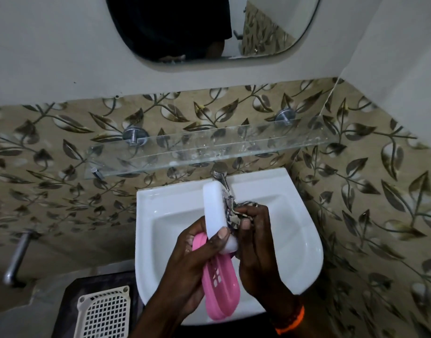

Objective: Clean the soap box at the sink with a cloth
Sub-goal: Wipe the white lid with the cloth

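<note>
Soap box (pixel 215 213) is up over the white sink (pixel 307 252), its white half standing on end toward 12 o'clock, the pink slotted tray (pixel 218 289) hanging toward 6. Left hand (pixel 197 259) has its grip clamped round both pieces, thumb across the white shell. Right hand (pixel 256 242) pinches a patterned cloth (pixel 234 211) against the box's right edge; most of the cloth is buried under the fingers, so its pattern is hard to read. Tap (pixel 220 174) at 12 o'clock is half hidden behind the box.
</note>
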The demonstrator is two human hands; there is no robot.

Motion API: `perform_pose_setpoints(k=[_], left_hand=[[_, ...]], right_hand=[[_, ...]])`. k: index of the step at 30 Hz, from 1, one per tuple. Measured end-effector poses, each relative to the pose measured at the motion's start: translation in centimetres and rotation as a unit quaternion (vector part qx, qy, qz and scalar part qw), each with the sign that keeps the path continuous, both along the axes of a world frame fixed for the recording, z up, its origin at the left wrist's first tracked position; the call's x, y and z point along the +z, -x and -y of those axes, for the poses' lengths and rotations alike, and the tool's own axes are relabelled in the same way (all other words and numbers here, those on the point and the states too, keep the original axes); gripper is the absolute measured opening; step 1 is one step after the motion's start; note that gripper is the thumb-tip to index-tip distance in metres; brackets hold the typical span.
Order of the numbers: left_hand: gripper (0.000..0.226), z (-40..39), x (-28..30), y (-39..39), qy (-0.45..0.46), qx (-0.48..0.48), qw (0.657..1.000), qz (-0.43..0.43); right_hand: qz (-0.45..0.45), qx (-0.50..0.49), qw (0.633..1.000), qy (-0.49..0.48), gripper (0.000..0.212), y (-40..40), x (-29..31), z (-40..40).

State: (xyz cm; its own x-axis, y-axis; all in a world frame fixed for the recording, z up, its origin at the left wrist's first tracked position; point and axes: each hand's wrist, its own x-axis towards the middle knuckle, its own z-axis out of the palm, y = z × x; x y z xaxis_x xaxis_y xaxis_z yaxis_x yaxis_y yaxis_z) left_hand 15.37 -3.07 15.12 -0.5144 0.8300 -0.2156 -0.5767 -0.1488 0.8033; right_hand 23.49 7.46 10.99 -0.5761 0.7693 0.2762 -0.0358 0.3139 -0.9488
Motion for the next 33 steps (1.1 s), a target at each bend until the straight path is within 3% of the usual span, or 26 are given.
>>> perform_pose_setpoints(k=[4,9,14,18,22,25,28,33], left_hand=[[0.055,0.7,-0.4,0.8,0.016,-0.049,0.998,-0.025],[0.046,0.6,-0.8,0.8,0.095,-0.056,0.988,-0.108],[0.039,0.0,-0.7,1.8,0.097,-0.071,0.969,-0.215],[0.018,-0.5,0.1,3.0,0.09,-0.093,0.956,-0.263],[0.045,-0.5,0.0,3.7,0.091,-0.037,0.962,-0.254],[0.065,-0.4,-0.3,4.4,0.108,0.06,0.974,-0.189],[0.073,-0.6,-0.1,4.9,0.111,0.144,0.979,-0.096],[0.074,-1.8,0.2,4.3,0.136,0.159,0.975,-0.077]], right_hand=[[0.07,0.049,0.955,0.285,0.082,-1.3,1.2,-1.8],[0.049,0.054,0.967,0.245,0.059,-1.8,3.5,-4.0],[0.143,0.135,0.96,0.199,0.056,-1.1,4.9,-4.0],[0.158,0.175,0.922,0.309,0.066,-0.6,4.8,-4.4],[0.122,0.17,0.91,0.357,0.064,-0.4,4.8,-4.7],[0.126,0.14,0.926,0.326,0.072,-0.6,5.0,-5.6],[0.196,0.163,0.937,0.239,0.063,-1.1,4.9,-5.3],[0.307,0.181,0.932,0.069,0.062,-1.2,5.2,-3.3]])
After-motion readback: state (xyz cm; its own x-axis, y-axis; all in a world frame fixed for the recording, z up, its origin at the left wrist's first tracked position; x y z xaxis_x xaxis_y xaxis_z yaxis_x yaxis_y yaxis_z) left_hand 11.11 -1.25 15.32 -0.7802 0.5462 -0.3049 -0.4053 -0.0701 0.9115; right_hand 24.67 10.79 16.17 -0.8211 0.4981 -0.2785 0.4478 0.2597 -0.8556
